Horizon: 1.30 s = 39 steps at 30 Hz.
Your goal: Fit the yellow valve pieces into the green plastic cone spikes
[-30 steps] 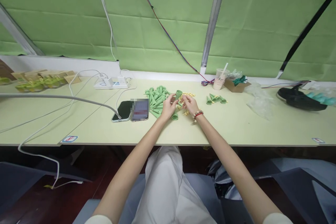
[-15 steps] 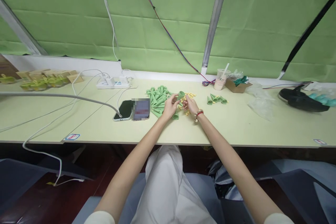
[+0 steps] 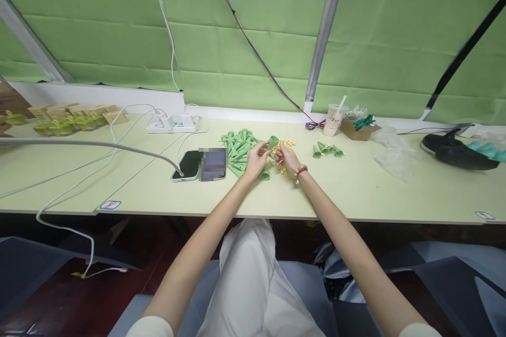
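My left hand [image 3: 256, 160] is closed on a green cone-shaped piece [image 3: 271, 143], held up just above the pale green table [image 3: 356, 189]. My right hand [image 3: 287, 157], with a bead bracelet on its wrist, meets it with fingers pinched at the cone's wide end; what they pinch is too small to name. A pile of green cones [image 3: 237, 146] lies just left of my hands. Small yellow bits [image 3: 286, 144] are scattered behind and under my right hand. One green cone [image 3: 264, 175] lies below my hands.
A phone [image 3: 200, 165] on a charging cable lies left of the pile. A white power strip [image 3: 172, 125] sits at the back. A few finished cones [image 3: 326, 150], a plastic cup [image 3: 332, 119], a cardboard box [image 3: 359, 127] and a clear bag [image 3: 391, 152] lie to the right.
Both hands have stayed together on the cone, with only small finger movements. The camera has shifted slightly.
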Each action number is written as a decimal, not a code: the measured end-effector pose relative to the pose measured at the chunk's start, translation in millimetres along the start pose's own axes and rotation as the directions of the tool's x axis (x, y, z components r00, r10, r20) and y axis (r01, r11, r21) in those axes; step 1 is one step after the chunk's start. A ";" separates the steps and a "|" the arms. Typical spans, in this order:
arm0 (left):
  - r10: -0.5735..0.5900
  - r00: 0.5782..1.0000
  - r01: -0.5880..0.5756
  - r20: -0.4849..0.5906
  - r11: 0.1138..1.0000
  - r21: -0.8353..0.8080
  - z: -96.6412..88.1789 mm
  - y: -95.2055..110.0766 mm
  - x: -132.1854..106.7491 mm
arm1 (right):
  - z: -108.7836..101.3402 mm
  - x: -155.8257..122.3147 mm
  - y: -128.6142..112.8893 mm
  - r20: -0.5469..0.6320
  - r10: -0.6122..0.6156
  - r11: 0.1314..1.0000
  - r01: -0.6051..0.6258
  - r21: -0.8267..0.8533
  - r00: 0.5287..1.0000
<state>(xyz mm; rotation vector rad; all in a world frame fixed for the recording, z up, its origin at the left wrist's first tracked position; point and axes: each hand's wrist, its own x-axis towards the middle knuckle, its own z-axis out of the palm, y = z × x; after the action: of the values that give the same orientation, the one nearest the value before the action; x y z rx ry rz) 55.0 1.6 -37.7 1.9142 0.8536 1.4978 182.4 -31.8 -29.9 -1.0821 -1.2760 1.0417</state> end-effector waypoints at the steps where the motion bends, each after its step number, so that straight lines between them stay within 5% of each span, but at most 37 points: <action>1: -0.018 1.000 0.018 0.002 1.000 -0.019 0.6 -0.4 0.1 | 0.3 -0.6 -0.4 -0.041 -0.028 0.999 0.027 -0.031 0.999; 7: -0.010 1.000 0.012 0.027 0.998 -0.069 0.3 -1.2 0.1 | 0.9 -2.0 0.3 -0.083 -0.188 0.971 0.173 -0.163 0.979; 14: 0.126 0.992 -0.126 -0.022 0.992 -0.005 -4.4 3.1 -0.6 | 2.1 0.3 2.7 0.116 0.092 0.993 -0.100 0.060 0.989; 20: 0.049 0.998 -0.051 -0.039 0.997 -0.063 -1.5 -0.2 0.3 | 1.2 0.0 1.1 -0.113 -0.027 0.999 0.025 -0.023 0.993; 25: 0.045 0.997 -0.048 -0.055 0.997 -0.057 -2.9 -1.1 1.5 | 3.0 1.2 1.6 0.003 -0.070 0.998 0.070 0.012 0.998; 32: 0.287 0.956 -0.280 -0.055 0.953 0.115 -6.9 4.6 -1.0 | 8.7 -1.9 -8.1 0.138 0.116 0.960 -0.146 0.239 0.984; 35: 0.314 0.949 -0.307 -0.020 0.938 0.161 -6.8 4.4 -1.8 | 10.9 -2.9 -5.7 -0.017 0.071 0.989 -0.069 0.129 0.997; 39: 0.271 0.961 -0.258 -0.056 0.951 0.168 -6.1 3.6 -1.8 | 11.7 -6.8 2.8 -0.200 -0.256 0.933 0.187 -0.307 0.946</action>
<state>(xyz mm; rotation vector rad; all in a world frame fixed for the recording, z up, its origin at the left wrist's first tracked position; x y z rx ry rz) 49.3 -1.8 -34.7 2.1704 0.7956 1.7159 170.5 -37.6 -33.9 -1.2050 -1.3415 0.5480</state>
